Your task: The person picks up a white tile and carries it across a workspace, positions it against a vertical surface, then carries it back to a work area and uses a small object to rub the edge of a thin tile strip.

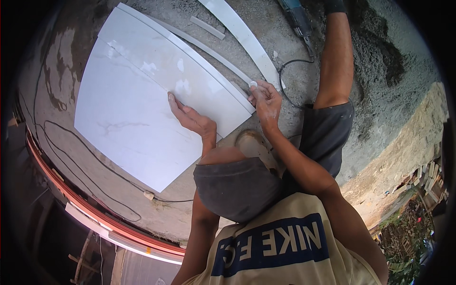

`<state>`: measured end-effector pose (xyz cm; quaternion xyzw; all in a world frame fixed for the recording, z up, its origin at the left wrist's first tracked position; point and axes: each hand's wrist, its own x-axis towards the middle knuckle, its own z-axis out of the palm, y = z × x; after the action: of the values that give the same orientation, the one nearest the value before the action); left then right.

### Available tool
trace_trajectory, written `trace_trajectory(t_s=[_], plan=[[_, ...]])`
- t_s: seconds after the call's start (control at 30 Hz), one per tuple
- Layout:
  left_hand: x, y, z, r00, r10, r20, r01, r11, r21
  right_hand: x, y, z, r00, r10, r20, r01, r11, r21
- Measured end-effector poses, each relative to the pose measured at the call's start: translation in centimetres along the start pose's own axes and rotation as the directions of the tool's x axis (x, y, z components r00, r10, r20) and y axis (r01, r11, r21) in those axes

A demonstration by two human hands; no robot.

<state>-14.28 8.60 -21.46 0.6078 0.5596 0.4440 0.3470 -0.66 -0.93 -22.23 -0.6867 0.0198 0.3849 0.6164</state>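
A large white glossy slab (128, 109) with faint grey veins lies flat on the ground in front of me. A thin line (142, 71) runs across it, passing under my left hand (194, 119). That hand rests on its side on the slab, fingers stretched out along the line. At the slab's right edge, by a narrow raised strip (204, 66), my right hand (268, 103) is closed in a pinch. Between its thumb and fingers shows a small white rounded piece (252, 84); its exact kind is unclear.
Beyond the slab lie a long white offcut (249, 40) and a short strip (207, 27). A teal and black power tool (298, 19) rests near my outstretched leg (337, 59). Dark cables (80, 137) cross the rough concrete at left, near a red edge (95, 204).
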Motion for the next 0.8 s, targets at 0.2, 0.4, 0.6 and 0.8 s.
trace_trajectory(t_s=[0.2,0.4,0.6,0.8], plan=[[0.0,-0.2,-0.1,1.000,-0.008,0.008,0.008,1.000,-0.018,-0.2,0.6,0.1,0.999,-0.043,-0.007,0.043,0.999,0.012],[0.3,1.1,0.4,0.988,0.005,0.155,-0.088,0.843,0.531,-0.5,0.7,-1.0,0.993,-0.087,0.085,0.089,0.996,-0.016],[0.4,0.3,-0.1,0.987,-0.007,0.162,-0.078,0.854,0.514,-0.3,-1.3,-2.7,0.833,-0.377,0.406,0.531,0.751,-0.392],[0.3,0.1,0.0,0.986,0.009,0.164,-0.094,0.848,0.521,-0.5,-2.8,-3.9,0.896,-0.129,0.425,0.322,0.847,-0.423]])
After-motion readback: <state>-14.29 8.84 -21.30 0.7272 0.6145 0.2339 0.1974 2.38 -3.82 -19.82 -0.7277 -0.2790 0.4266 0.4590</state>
